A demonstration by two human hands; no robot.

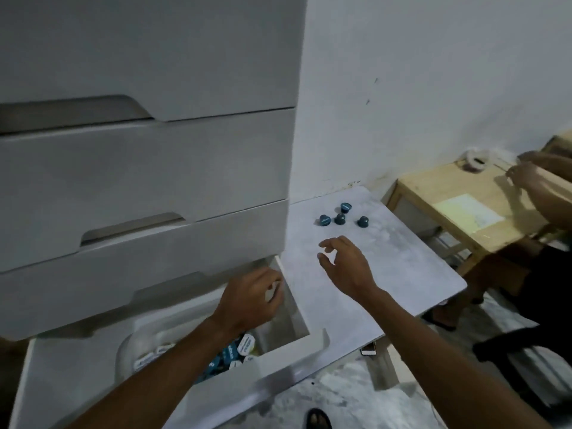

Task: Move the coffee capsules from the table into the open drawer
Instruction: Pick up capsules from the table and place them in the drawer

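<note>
I count 4 blue coffee capsules (340, 218) in a loose cluster toward the far end of the marble tabletop (402, 258), near the wall. More capsules w/ white lids (244, 345) lie piled in the open drawer (278, 366) at bottom left, the lowest of a grey chest of drawers (148, 168).

My right hand (346, 264) hovers over the tabletop just short of the cluster, forearm stretched fwd, palm down, fingers (328, 243) spread, loosely bent and holding nothing.

My left hand (250, 300) hangs over the drawer's far right corner, wrist bent down, fingers curled under. A pale bit shows at them, but I can't tell if they grip anything.

At far right, another person's hands (532, 178) are above a wooden table (448, 205).
</note>
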